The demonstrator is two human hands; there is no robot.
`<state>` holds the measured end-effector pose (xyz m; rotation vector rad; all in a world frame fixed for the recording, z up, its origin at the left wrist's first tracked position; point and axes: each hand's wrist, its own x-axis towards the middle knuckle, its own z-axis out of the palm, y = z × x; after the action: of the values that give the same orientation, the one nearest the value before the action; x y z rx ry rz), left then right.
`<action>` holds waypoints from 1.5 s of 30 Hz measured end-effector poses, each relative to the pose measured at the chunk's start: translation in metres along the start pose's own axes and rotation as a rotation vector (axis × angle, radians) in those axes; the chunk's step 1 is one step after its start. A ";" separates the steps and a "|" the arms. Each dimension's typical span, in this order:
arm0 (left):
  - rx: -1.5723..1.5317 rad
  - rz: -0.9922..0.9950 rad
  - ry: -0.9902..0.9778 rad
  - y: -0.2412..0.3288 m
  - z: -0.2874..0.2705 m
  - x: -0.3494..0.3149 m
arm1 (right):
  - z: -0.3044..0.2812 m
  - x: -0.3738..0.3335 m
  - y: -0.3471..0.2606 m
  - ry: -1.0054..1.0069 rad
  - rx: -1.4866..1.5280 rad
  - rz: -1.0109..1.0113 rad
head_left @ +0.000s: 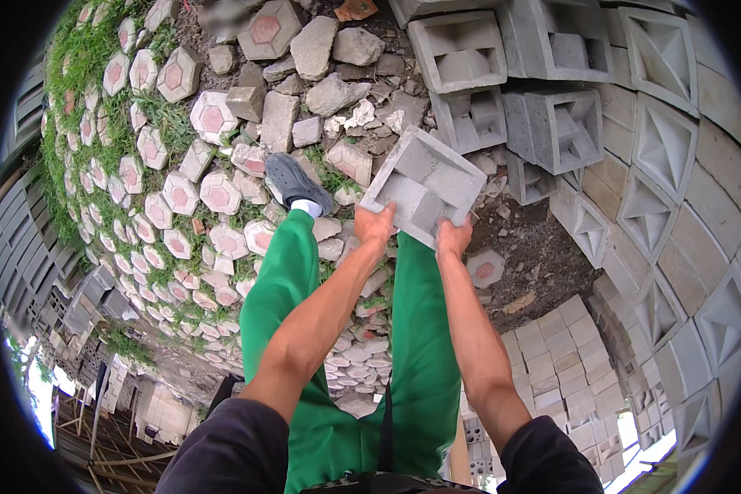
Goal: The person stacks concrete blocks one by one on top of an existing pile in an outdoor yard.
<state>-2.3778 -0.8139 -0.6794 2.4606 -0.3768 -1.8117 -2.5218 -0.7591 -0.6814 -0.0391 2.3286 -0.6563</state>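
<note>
my left hand (pixel 375 224) and right hand (pixel 453 237) gripping the near edge of a hollow grey concrete block (pixel 421 196), held out past my green trousers (pixel 424 305), stacked blocks (pixel 564 128) to its right, loose rubble (pixel 333 95) beyond

Concrete block (pixel 425 198) — matt, rough

On my feed: block (pixel 426 183) nr ctr, btwn L fingers (pixel 377 222) & R fingers (pixel 454 236). I see pavers (pixel 179 193) on L, rubble (pixel 331 95) top ctr, block stack (pixel 461 53) upper R, block wall (pixel 660 152) far R, single paver (pixel 486 268) on soil (pixel 552 262) R of ctr.
</note>
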 end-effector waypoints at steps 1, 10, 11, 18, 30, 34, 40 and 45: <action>-0.025 0.010 0.023 0.003 -0.024 -0.032 | -0.015 -0.032 -0.018 -0.040 -0.046 0.000; -0.480 0.038 -0.003 0.036 -0.337 -0.328 | -0.087 -0.344 -0.203 -0.444 0.100 -0.151; -0.534 0.023 -0.010 0.031 -0.370 -0.331 | -0.101 -0.375 -0.228 -0.482 0.063 -0.200; -0.869 0.212 -0.585 0.083 -0.510 -0.344 | -0.107 -0.546 -0.369 -0.750 -0.175 -0.496; -1.561 0.588 -0.287 0.138 -0.672 -0.431 | -0.003 -0.696 -0.531 -1.360 -0.650 -0.979; -1.665 0.625 -0.244 0.169 -0.727 -0.408 | 0.130 -0.726 -0.560 -1.674 -0.328 -0.237; -1.490 0.562 0.313 0.215 -0.811 -0.343 | 0.308 -0.724 -0.569 -1.876 -0.381 -0.411; -1.560 0.401 0.363 0.237 -0.873 -0.340 | 0.389 -0.771 -0.602 -1.977 -0.569 -0.376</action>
<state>-1.6829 -1.0465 -0.0493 1.3202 0.4184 -0.7777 -1.7848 -1.2975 -0.1573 -0.9168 0.4599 0.0884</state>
